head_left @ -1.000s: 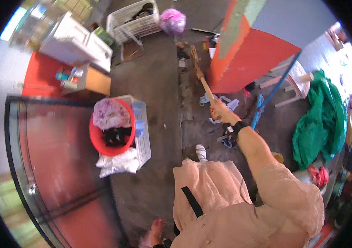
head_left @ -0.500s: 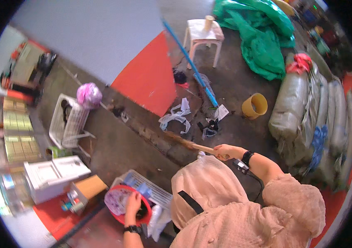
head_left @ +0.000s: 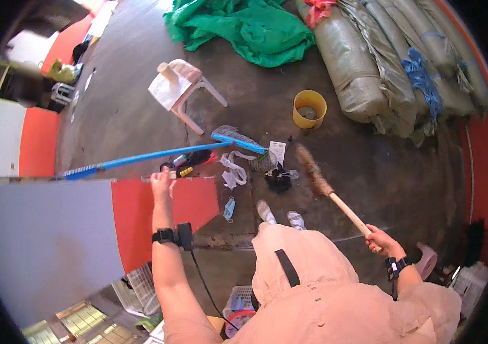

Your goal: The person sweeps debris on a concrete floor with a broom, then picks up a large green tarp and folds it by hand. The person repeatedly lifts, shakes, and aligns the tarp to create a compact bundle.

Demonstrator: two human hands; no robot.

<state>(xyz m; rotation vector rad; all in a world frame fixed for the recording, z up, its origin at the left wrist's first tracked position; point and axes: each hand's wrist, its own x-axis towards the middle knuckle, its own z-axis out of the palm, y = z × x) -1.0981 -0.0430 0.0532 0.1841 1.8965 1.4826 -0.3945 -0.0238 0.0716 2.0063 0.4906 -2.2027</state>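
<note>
The grey-and-red pillar (head_left: pixel 94 223) is now filling the left side. The broom (head_left: pixel 341 206) — brown, ragged-bristled, pale-handled — is now slanting just right of the litter (head_left: pixel 279 182), putting those scraps within reach. The right hand (head_left: pixel 382 239) is clenching its handle; the left hand (head_left: pixel 162 182) is now hovering near the pillar — its grasp I cannot tell.

Storeroom or workshop, cannot tell which: bare dark floor (head_left: pixel 422 178), bulky wrapped rolls (head_left: pixel 350 69) side by side near red wall (head_left: pixel 486 172), crumpled green sheet (head_left: pixel 249 31), white stool (head_left: pixel 170 94), yellow bucket (head_left: pixel 309 121).
</note>
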